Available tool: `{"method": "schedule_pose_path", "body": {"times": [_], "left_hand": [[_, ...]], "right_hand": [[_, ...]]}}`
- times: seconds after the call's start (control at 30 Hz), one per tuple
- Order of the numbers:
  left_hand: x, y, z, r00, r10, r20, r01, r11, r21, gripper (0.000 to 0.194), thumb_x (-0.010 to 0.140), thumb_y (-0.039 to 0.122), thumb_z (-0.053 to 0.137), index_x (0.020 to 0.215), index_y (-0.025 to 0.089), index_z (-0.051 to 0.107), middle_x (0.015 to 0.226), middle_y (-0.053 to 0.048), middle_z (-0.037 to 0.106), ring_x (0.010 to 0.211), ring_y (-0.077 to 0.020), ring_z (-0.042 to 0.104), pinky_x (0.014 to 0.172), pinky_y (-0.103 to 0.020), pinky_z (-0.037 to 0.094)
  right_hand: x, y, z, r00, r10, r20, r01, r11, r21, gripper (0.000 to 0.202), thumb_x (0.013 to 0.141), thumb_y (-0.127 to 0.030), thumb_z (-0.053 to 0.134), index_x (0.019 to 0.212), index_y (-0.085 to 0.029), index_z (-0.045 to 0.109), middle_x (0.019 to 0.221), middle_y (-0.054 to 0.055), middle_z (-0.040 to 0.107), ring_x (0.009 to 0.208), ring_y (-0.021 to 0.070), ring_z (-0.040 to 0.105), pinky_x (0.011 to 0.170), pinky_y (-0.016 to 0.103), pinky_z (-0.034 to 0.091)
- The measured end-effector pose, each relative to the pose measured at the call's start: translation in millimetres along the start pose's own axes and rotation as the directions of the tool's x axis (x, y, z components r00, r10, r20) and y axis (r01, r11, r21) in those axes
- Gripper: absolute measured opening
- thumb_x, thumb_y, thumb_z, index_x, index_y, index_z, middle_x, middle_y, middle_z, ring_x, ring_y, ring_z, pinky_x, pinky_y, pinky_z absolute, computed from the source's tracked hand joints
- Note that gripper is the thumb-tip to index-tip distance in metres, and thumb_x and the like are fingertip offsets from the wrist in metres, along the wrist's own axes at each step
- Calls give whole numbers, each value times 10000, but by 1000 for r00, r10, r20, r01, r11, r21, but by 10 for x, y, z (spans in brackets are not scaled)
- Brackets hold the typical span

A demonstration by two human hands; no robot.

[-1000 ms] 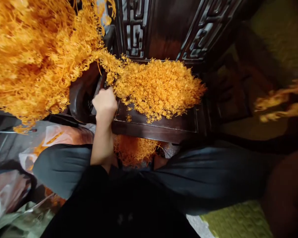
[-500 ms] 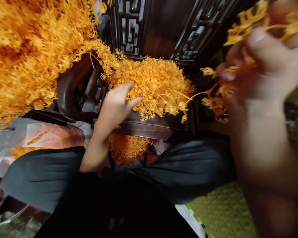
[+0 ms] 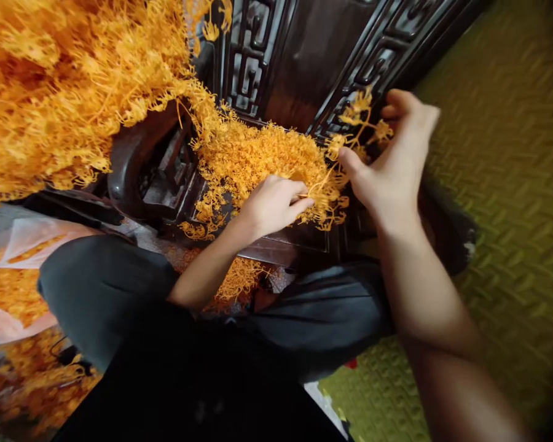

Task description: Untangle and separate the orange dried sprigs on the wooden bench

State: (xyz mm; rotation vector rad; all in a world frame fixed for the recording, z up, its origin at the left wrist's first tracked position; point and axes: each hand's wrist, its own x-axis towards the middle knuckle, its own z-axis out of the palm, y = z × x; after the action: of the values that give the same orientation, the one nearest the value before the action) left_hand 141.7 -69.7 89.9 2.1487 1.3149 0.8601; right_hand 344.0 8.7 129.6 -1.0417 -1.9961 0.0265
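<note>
With our left hand [image 3: 279, 204] we pinch the thin stem of an orange flower sprig [image 3: 335, 147] between thumb and fingers, over the front part of the dark chair seat [image 3: 311, 239]. The sprig slants up toward the seat's back right corner. Our right hand [image 3: 396, 159] is spread just beyond the right edge, thumb beside the blossoms; we cannot tell whether it touches them. An orange flower pile [image 3: 262, 153] covers much of the seat, reaching its left edge, where it joins a larger heap [image 3: 74, 80] above the curved armrest [image 3: 123, 178]. Below the front edge we see more orange strands [image 3: 239, 279], and right of the chair, a green mat [image 3: 507, 233].
</note>
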Motion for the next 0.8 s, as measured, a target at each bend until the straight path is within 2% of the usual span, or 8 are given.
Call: {"method": "schedule_pose_path", "body": {"times": [0.1, 0.17, 0.23, 0.33, 0.4, 0.5, 0.67, 0.8], "left_hand": [[-8, 53, 16, 994, -111, -7, 111, 991, 73, 304, 955, 305, 549, 787, 166, 761, 702, -53, 689, 651, -154, 593, 738, -325, 459], [-13, 50, 40, 989, -148, -12, 148, 984, 102, 302, 942, 300, 540, 817, 159, 776, 734, -80, 703, 680, -178, 626, 734, -339, 469], [-14, 40, 44, 987, -159, -9, 160, 982, 103, 312, 947, 305, 526, 883, 152, 790, 792, -105, 728, 726, -199, 660, 736, -346, 485], [-15, 51, 6, 991, -135, -11, 136, 989, 66, 327, 964, 298, 505, 972, 158, 800, 922, -118, 767, 799, -203, 691, 768, -345, 513], [-21, 77, -26, 993, -110, -32, 111, 992, 57, 334, 972, 285, 494, 1000, 165, 805, 972, -116, 780, 833, -206, 702, 809, -354, 527], [-44, 126, -54, 993, -112, -47, 115, 989, 88, 337, 976, 278, 498, 1009, 161, 813, 974, -126, 790, 865, -228, 717, 856, -384, 537], [-105, 179, -67, 989, -131, -75, 140, 981, 132, 325, 984, 277, 505, 1034, 181, 811, 985, -125, 791, 898, -242, 731, 853, -394, 548], [-129, 159, -99, 978, -168, -125, 185, 973, 141, 333, 984, 259, 477, 942, 180, 797, 866, -113, 770, 820, -256, 730, 728, -388, 533]], "right_hand": [[-76, -200, -146, 952, -295, -87, 276, 944, -183, 768, 816, -384, 784, 1490, -150, 500, 1418, 228, 471, 1365, 391, 472, 1110, 636, 436], [-139, -377, -185, 917, -398, 0, 395, 910, -127, 553, 908, -316, 698, 1438, -243, 558, 1371, 163, 577, 1307, 345, 555, 1077, 586, 485], [-208, -474, -151, 876, -445, 185, 450, 893, 18, 508, 952, -301, 658, 1447, -276, 546, 1303, 117, 674, 1216, 306, 638, 1035, 538, 529], [-309, -408, 18, 768, -437, 467, 394, 899, 193, 842, 937, -555, 671, 1621, -208, 324, 1434, 166, 632, 1307, 347, 616, 1125, 605, 474], [-362, -290, 154, 727, -397, 560, 348, 916, 199, 1069, 873, -739, 647, 1668, -171, 212, 1569, 208, 504, 1428, 402, 517, 1207, 685, 353], [-402, -160, 284, 725, -372, 580, 332, 926, 179, 1097, 858, -769, 635, 1676, -177, 207, 1619, 205, 438, 1460, 426, 479, 1249, 721, 249], [-382, -233, 222, 739, -396, 545, 332, 918, 217, 986, 926, -649, 615, 1694, -246, 145, 1598, 185, 451, 1408, 398, 532, 1199, 706, 367], [-425, -460, 87, 772, -465, 434, 447, 882, 151, 805, 893, -618, 662, 1598, -329, 403, 1632, 121, 380, 1504, 448, 386, 1217, 777, 250]]}}
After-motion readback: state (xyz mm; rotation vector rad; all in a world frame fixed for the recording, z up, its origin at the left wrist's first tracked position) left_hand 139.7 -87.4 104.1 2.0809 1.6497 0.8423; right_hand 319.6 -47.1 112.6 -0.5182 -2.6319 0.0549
